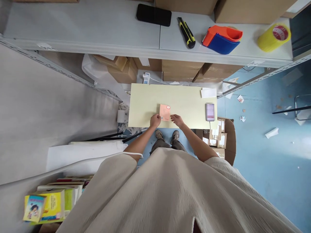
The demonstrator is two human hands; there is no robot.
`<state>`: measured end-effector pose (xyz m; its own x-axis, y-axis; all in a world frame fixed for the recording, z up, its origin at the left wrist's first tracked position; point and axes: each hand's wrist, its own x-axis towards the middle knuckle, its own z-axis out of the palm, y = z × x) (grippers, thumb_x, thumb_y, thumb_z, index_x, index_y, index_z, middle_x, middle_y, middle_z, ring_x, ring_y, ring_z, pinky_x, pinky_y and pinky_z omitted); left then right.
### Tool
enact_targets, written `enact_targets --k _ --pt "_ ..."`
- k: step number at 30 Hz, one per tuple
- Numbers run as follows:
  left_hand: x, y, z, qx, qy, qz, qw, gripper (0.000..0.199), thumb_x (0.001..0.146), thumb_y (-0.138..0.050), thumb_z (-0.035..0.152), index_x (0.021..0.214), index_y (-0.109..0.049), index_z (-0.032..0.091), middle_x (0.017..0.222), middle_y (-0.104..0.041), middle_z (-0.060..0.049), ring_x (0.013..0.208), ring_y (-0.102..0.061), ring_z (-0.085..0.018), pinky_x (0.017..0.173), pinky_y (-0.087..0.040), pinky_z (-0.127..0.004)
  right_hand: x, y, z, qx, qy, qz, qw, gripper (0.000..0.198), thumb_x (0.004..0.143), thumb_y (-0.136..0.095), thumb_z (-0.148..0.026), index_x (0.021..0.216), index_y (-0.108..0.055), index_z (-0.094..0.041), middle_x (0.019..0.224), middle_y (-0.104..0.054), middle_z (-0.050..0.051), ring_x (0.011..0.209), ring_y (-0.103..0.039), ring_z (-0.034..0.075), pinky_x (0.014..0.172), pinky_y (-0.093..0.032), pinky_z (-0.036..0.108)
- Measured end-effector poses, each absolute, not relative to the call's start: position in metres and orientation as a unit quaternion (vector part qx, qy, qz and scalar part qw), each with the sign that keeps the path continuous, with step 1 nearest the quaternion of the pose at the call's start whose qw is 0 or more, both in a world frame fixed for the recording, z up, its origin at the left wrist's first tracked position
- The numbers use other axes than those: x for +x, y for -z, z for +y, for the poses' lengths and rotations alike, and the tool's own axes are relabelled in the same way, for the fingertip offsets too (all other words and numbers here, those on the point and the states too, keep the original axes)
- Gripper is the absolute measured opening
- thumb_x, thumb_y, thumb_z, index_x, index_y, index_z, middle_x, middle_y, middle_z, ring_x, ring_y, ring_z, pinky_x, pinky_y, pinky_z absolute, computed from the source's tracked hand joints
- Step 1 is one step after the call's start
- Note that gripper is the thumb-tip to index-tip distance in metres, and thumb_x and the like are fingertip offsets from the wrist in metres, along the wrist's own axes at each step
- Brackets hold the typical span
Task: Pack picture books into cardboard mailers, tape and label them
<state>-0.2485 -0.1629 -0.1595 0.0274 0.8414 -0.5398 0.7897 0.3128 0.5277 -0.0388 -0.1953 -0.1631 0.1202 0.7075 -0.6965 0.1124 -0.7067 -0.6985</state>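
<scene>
A small salmon-pink book [165, 112] with a barcode at its lower left corner lies on the pale yellow table [143, 100]. My left hand [155, 120] has its fingers closed at the book's lower left edge, gripping that corner. To the right of the book, my right hand [177, 120] reaches in with fingers apart and holds nothing; its fingertips are close to the right edge. A phone or small tablet [210, 112] with a lit screen rests near the table's right end, a cable running from it. White papers [208, 93] are above it.
A grey shelf [97, 32] over the table bears a black phone [154, 15], a utility knife [186, 33], an orange-and-blue tape dispenser [222, 38] and a yellow tape roll [274, 37]. Cardboard boxes [182, 69] stand beneath. Books [51, 204] are stacked lower left; an open carton [229, 139] stands right.
</scene>
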Motion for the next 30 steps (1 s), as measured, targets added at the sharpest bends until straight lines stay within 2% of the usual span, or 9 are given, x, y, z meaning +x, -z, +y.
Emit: enact_targets --k 3,6,9,12,17,24,30 --pt "-0.253 0.164 -0.162 0.587 0.000 0.694 0.418 0.025 0.105 -0.062 0.021 0.125 -0.076 0.020 0.127 -0.082 -0.014 0.121 -0.076 -0.029 0.103 -0.058 -0.034 -0.038 0.168 -0.197 -0.720 -0.584 -0.292 0.234 0.026 0.085 -0.074 -0.049 0.092 -0.077 -0.024 0.094 -0.078 0.006 0.092 -0.073 0.024 0.085 -0.060 0.037" --pt "-0.257 0.167 -0.166 0.604 0.007 0.676 0.423 0.038 0.103 -0.063 0.019 0.141 -0.071 0.017 0.147 -0.074 -0.020 0.134 -0.073 -0.032 0.112 -0.058 -0.038 -0.041 0.173 -0.197 -0.732 -0.571 -0.291 0.232 0.026 0.084 -0.074 -0.046 0.096 -0.078 -0.024 0.096 -0.079 0.006 0.098 -0.074 0.025 0.090 -0.061 0.039" --pt "-0.261 0.168 -0.169 0.636 -0.021 0.631 0.443 0.055 0.101 -0.063 0.016 0.155 -0.063 0.019 0.161 -0.067 -0.019 0.149 -0.067 -0.032 0.125 -0.053 -0.042 -0.047 0.178 -0.197 -0.731 -0.570 -0.288 0.240 0.028 0.082 -0.073 -0.044 0.100 -0.078 -0.024 0.100 -0.080 0.006 0.103 -0.074 0.026 0.096 -0.061 0.041" --pt "-0.263 0.169 -0.172 0.670 -0.040 0.580 0.462 0.068 0.097 -0.066 0.016 0.165 -0.056 0.022 0.167 -0.065 -0.017 0.156 -0.062 -0.032 0.132 -0.049 -0.046 -0.054 0.181 -0.199 -0.717 -0.584 -0.284 0.255 0.033 0.078 -0.075 -0.043 0.105 -0.078 -0.024 0.107 -0.082 0.008 0.108 -0.074 0.027 0.100 -0.060 0.043" --pt "-0.264 0.165 -0.173 0.697 0.007 0.541 0.471 0.068 0.096 -0.068 0.015 0.162 -0.056 0.020 0.169 -0.064 -0.017 0.155 -0.063 -0.034 0.128 -0.052 -0.048 -0.058 0.181 -0.202 -0.703 -0.598 -0.271 0.274 0.043 0.076 -0.081 -0.044 0.115 -0.078 -0.025 0.123 -0.083 0.011 0.115 -0.074 0.030 0.101 -0.060 0.046" --pt "-0.268 0.156 -0.169 0.702 0.030 0.519 0.487 0.067 0.095 -0.074 0.018 0.160 -0.060 0.023 0.167 -0.067 -0.013 0.148 -0.069 -0.035 0.119 -0.057 -0.043 -0.060 0.175 -0.202 -0.719 -0.594 -0.228 0.281 0.052 0.074 -0.081 -0.048 0.121 -0.077 -0.025 0.129 -0.083 0.013 0.123 -0.075 0.033 0.103 -0.059 0.045" --pt "-0.266 0.155 -0.169 0.701 0.011 0.510 0.498 0.073 0.098 -0.078 0.029 0.167 -0.056 0.026 0.173 -0.062 -0.012 0.156 -0.064 -0.035 0.123 -0.056 -0.042 -0.061 0.165 -0.202 -0.698 -0.614 -0.176 0.324 0.053 0.073 -0.081 -0.049 0.120 -0.073 -0.024 0.120 -0.084 0.013 0.126 -0.079 0.032 0.102 -0.060 0.041"
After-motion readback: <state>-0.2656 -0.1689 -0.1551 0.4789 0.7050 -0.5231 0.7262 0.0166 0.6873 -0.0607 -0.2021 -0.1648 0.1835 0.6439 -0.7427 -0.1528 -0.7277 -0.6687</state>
